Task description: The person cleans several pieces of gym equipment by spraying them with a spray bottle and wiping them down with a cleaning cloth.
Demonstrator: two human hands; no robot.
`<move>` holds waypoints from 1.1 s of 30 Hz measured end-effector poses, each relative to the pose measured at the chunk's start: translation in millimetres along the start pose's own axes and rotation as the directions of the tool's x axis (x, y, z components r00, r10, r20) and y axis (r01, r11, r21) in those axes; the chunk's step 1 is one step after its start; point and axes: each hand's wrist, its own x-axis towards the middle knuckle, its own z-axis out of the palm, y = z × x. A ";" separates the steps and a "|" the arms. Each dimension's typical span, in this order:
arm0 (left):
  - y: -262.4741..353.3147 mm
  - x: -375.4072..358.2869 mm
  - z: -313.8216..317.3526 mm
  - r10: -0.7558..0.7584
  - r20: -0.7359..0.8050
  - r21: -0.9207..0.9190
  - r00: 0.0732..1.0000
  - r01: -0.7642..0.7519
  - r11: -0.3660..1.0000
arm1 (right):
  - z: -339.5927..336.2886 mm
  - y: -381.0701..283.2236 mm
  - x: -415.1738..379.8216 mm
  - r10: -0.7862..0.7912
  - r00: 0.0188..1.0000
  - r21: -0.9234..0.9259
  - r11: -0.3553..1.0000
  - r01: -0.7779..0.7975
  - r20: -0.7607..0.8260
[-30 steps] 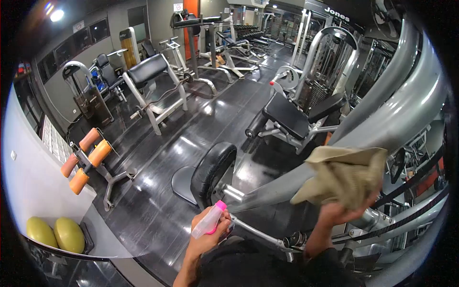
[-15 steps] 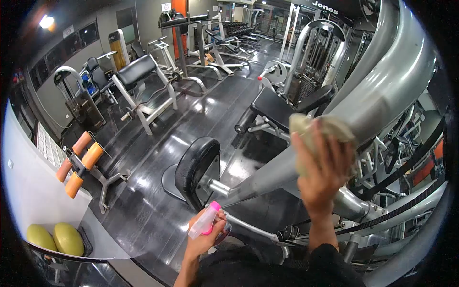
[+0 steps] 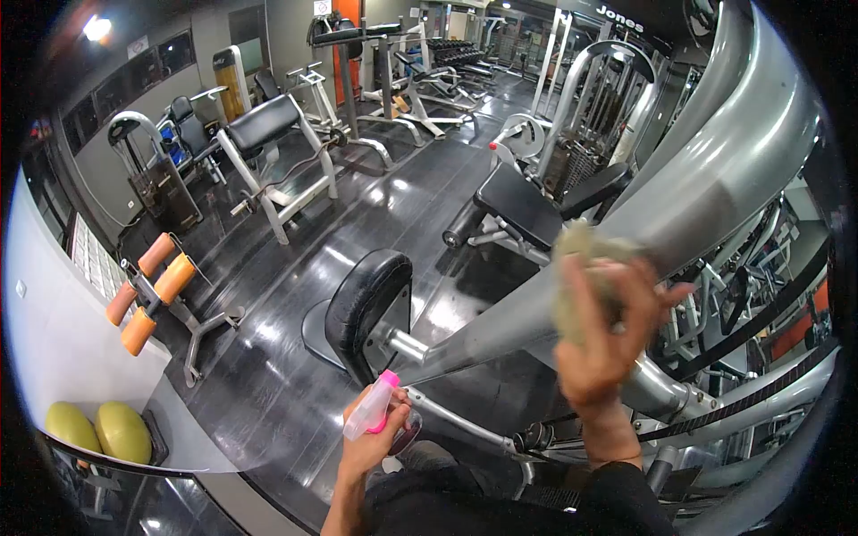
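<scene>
In my left hand is a spray bottle with a translucent head and pink parts; its clear body shows partly below the fingers. My right hand, blurred by motion, presses a pale greenish-beige cloth against a thick silver-grey machine tube. The thumb side and spread fingers hide part of the cloth. A black padded backrest stands on the machine just beyond the bottle.
A black bench and weight-stack machine stand ahead. To the left are a preacher curl bench, orange foam rollers and green balls. A black belt runs along the lower right frame.
My right hand has turned, its fingers spreading apart, and the cloth has shifted slightly down the tube. My left hand with the spray bottle has moved a little left.
</scene>
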 end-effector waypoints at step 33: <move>-3.3 -6.1 -14.0 -0.010 -0.062 0.109 0.998 0.017 0.994 | 199.7 -88.4 -231.0 -0.581 0.477 0.414 0.810 0.415 0.659</move>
